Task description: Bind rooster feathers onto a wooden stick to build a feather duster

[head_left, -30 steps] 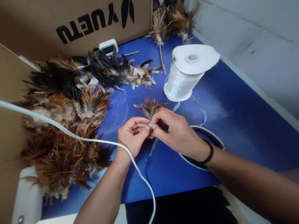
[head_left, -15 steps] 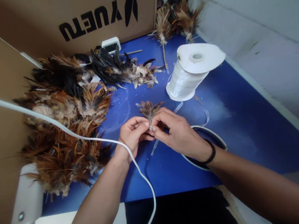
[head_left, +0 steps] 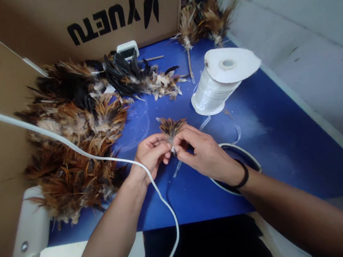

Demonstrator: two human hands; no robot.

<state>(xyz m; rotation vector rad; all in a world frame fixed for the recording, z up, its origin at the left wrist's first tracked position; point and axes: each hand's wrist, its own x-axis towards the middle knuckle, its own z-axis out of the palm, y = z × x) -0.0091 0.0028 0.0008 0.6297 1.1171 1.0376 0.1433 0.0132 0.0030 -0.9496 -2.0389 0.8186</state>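
Note:
Between my two hands is a small bunch of brown feathers (head_left: 171, 127), its tips fanned away from me. The thumb and fingers of my left hand (head_left: 153, 155) pinch its pale base from the left. From the right, my right hand (head_left: 199, 150) pinches the same base between thumb and forefinger. A black band (head_left: 243, 174) is round my right wrist. Below the hands a short clear ribbon end (head_left: 178, 168) shows; where it leads is hidden. Partly under my right forearm lies a ring-shaped band (head_left: 246, 152) with a pale edge.
A white spool of ribbon (head_left: 213, 92) stands on the blue table (head_left: 285, 139). Feather heaps (head_left: 74, 178) cover the left side. More feather bunches (head_left: 204, 16) lean at the back right. A white cable (head_left: 153, 180) hangs across my left wrist. A cardboard box (head_left: 51, 18) stands behind.
The fingers of my left hand have shifted slightly at the feather base, and more of the base shows. My right hand has hardly moved.

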